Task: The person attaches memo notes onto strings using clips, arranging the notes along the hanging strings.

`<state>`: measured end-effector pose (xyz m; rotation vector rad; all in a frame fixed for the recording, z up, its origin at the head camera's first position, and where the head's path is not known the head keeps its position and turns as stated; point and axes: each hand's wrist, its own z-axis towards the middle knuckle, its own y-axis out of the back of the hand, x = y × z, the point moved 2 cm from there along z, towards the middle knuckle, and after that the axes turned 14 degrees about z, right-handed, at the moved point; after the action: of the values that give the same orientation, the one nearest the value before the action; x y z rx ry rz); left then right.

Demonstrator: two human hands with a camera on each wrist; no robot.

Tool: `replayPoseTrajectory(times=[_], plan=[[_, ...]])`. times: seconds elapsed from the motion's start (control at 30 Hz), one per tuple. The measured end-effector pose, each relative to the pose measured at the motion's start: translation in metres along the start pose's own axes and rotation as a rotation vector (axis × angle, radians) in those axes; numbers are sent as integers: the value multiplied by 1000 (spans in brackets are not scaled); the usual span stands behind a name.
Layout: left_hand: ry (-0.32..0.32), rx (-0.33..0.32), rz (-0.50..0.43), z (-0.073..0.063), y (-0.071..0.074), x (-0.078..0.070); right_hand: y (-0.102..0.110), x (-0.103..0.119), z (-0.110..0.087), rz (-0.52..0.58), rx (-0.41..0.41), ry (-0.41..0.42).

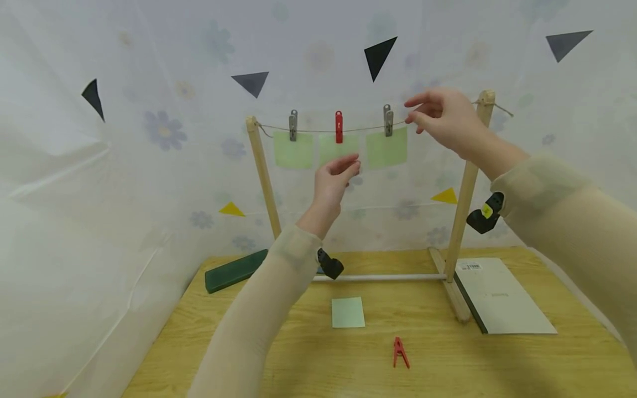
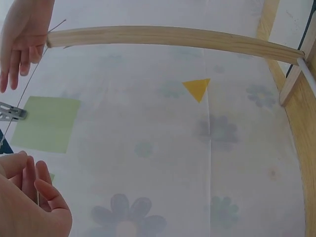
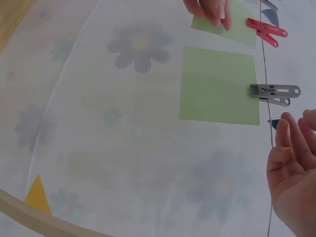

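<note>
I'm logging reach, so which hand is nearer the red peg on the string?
Left. The left hand is just below the red peg; the right hand is farther right, beyond the rightmost metal clip.

Matt paper squares (image 3: 219, 86), metal clips (image 1: 389, 124), plastic pegs (image 1: 339, 135), wooden posts (image 1: 466, 199)

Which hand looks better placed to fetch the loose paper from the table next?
Probably the left. In the head view, the left hand is lower and nearly straight above the loose paper on the table. The right hand is higher, farther right, near the string.
</note>
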<state>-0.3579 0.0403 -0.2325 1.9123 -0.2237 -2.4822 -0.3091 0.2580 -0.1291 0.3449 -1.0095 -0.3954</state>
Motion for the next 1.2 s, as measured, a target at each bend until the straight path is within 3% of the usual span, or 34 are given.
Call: replayPoseTrajectory(times=[0.47, 0.73, 1.07, 1.2], plan=[[-26, 35, 96, -9, 16, 25, -8, -26, -28, -27, 26, 61], [29, 70, 177, -19, 26, 44, -16, -46, -47, -15, 55, 50], [38, 93, 251, -32, 37, 75, -30, -73, -73, 15, 108, -4], [57, 95, 274, -37, 41, 87, -38, -82, -82, 20, 142, 25]])
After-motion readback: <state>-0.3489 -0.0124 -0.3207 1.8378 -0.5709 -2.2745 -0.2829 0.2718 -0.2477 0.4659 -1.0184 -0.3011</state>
